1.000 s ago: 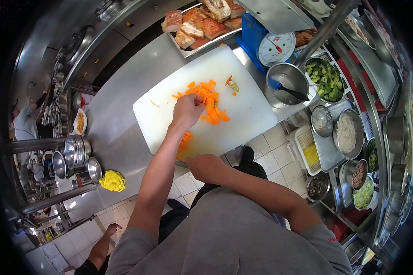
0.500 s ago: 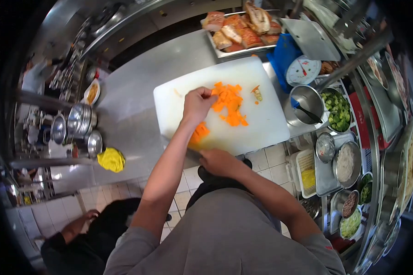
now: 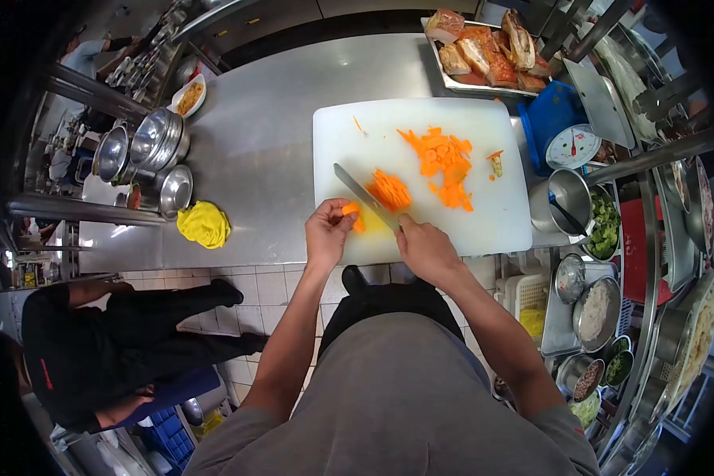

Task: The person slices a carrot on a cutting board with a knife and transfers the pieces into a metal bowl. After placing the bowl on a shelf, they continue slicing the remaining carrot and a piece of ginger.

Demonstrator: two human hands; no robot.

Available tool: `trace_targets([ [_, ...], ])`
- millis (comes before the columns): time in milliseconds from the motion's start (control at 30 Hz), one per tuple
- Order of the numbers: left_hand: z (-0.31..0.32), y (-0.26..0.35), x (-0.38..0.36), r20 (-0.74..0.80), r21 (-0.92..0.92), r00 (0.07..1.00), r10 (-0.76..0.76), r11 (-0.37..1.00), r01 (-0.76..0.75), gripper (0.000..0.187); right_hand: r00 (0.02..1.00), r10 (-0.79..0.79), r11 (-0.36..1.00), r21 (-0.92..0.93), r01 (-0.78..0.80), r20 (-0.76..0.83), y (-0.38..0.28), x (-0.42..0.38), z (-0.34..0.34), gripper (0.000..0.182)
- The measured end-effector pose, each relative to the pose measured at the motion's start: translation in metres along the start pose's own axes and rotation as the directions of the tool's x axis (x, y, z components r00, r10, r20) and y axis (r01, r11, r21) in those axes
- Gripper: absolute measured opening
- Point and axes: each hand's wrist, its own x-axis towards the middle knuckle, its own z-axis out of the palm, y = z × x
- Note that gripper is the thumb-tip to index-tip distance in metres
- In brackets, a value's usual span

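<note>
A white cutting board (image 3: 492,226) lies on the steel counter. My right hand (image 3: 428,247) is closed round the handle of a kitchen knife (image 3: 363,194), whose blade points to the far left over the board. Carrot strips (image 3: 390,190) sit in a small pile just beyond the blade. Between the thumb and fingers of my left hand (image 3: 327,234) are carrot slices (image 3: 354,216), held near the board's near left edge. Thin carrot slices (image 3: 446,165) are spread over the far right part, beside a carrot end (image 3: 497,166).
A tray of roasted meat (image 3: 492,59) stands at the back right. Near it are a scale (image 3: 573,147) and a steel pot (image 3: 567,194). On the left are stacked steel bowls (image 3: 157,139) and a yellow cloth (image 3: 204,224). A person in black (image 3: 79,349) is at lower left.
My left hand has left the spread slices and come nearer me, now holding carrot slices. My right hand has brought the knife over the board. The view has shifted, showing more of the other person.
</note>
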Motion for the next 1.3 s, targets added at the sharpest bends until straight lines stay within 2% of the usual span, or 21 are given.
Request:
trace_targets([
  [33, 0.000, -0.005, 0.000, -0.001, 0.073, 0.999, 0.038, 0.997, -0.038, 0.019, 1.000, 0.002, 1.000, -0.010, -0.002, 0.006, -0.003, 0.000, 0.001, 0.026],
  [67, 0.000, -0.004, 0.000, -0.004, 0.063, 0.999, 0.036, 0.997, -0.036, 0.019, 1.000, 0.001, 1.000, -0.013, -0.001, -0.013, -0.005, 0.001, 0.002, 0.025],
  [133, -0.003, -0.001, 0.000, 0.017, 0.207, 0.999, 0.032, 0.978, -0.035, 0.019, 1.000, 0.003, 1.000, -0.020, -0.004, -0.031, -0.009, 0.002, 0.004, 0.023],
  [167, -0.004, 0.000, 0.000, 0.019, 0.200, 0.999, 0.030, 0.979, -0.033, 0.019, 0.999, 0.009, 1.000, -0.024, -0.010, -0.043, -0.010, 0.002, 0.003, 0.023],
  [233, -0.008, 0.003, 0.001, 0.041, 0.388, 0.992, 0.120, 0.913, -0.127, 0.024, 0.998, 0.021, 0.999, -0.037, -0.023, -0.053, -0.010, 0.001, 0.004, 0.022],
  [267, -0.011, 0.005, 0.001, 0.042, 0.382, 0.992, 0.118, 0.916, -0.126, 0.024, 0.997, 0.022, 0.999, -0.029, -0.024, -0.073, -0.009, 0.001, 0.007, 0.022],
  [333, -0.017, 0.009, 0.002, 0.066, 0.506, 0.993, 0.097, 0.854, -0.117, 0.031, 0.995, 0.027, 0.999, -0.022, -0.029, -0.092, -0.008, 0.001, 0.011, 0.022],
  [467, -0.028, -0.004, 0.009, 0.080, 0.376, 0.995, 0.061, 0.922, -0.087, 0.032, 0.992, 0.031, 0.998, -0.042, -0.036, -0.126, -0.008, 0.001, 0.014, 0.023],
  [533, -0.030, 0.001, 0.009, 0.041, 0.218, 0.999, -0.014, 0.976, 0.005, 0.023, 0.991, 0.043, 0.998, -0.045, -0.049, -0.126, -0.009, 0.001, 0.016, 0.026],
  [567, -0.033, 0.005, 0.007, 0.047, 0.219, 0.999, -0.011, 0.976, 0.001, 0.023, 0.990, 0.041, 0.998, -0.042, -0.047, -0.136, -0.010, 0.000, 0.018, 0.025],
  [633, -0.042, 0.017, 0.005, 0.000, 0.064, 0.986, -0.166, 0.984, 0.166, 0.020, 0.986, 0.046, 0.998, -0.038, -0.053, -0.161, -0.011, 0.000, 0.018, 0.025],
  [767, -0.046, 0.010, 0.013, 0.028, -0.016, 0.987, -0.160, 0.987, 0.161, 0.025, 0.983, 0.051, 0.998, -0.024, -0.056, -0.177, -0.009, -0.002, 0.020, 0.025],
  [800, -0.044, 0.010, 0.010, 0.055, 0.223, 0.998, -0.043, 0.974, 0.030, 0.026, 0.982, 0.044, 0.999, -0.012, -0.047, -0.186, -0.008, -0.002, 0.021, 0.025],
  [833, -0.041, 0.010, 0.008, 0.109, 0.443, 0.992, 0.067, 0.890, -0.109, 0.027, 0.980, 0.049, 0.999, -0.010, -0.052, -0.192, -0.008, -0.003, 0.022, 0.025],
  [867, -0.036, 0.019, 0.001, 0.116, 0.444, 0.991, 0.071, 0.888, -0.116, 0.027, 0.978, 0.040, 0.999, -0.002, -0.042, -0.203, -0.007, -0.003, 0.023, 0.025],
  [900, -0.028, 0.036, -0.010, 0.148, 0.665, 0.976, 0.157, 0.715, -0.216, 0.026, 0.976, 0.032, 0.999, 0.006, -0.031, -0.214, -0.008, -0.003, 0.023, 0.024],
  [933, -0.022, 0.045, -0.017, 0.204, 0.828, 0.951, 0.231, 0.477, -0.294, 0.026, 0.974, 0.038, 0.999, 0.010, -0.037, -0.224, -0.009, -0.004, 0.024, 0.024],
  [967, -0.020, 0.043, -0.018, 0.218, 0.825, 0.947, 0.236, 0.474, -0.308, 0.026, 0.976, 0.042, 0.999, 0.003, -0.043, -0.215, -0.010, -0.004, 0.024, 0.023],
  [1033, -0.017, 0.032, -0.015, 0.146, 0.810, 0.967, 0.211, 0.536, -0.239, 0.024, 0.975, 0.061, 0.998, -0.004, -0.063, -0.216, -0.011, -0.005, 0.023, 0.023],
  [1133, -0.019, 0.019, -0.006, 0.190, 0.770, 0.963, 0.190, 0.580, -0.266, 0.021, 0.976, 0.062, 0.998, -0.011, -0.066, -0.210, -0.009, -0.006, 0.023, 0.022],
  [1300, -0.019, 0.017, -0.011, 0.236, 0.773, 0.954, 0.183, 0.559, -0.298, 0.014, 0.979, 0.033, 0.999, 0.000, -0.033, -0.199, -0.007, -0.005, 0.025, 0.022],
])
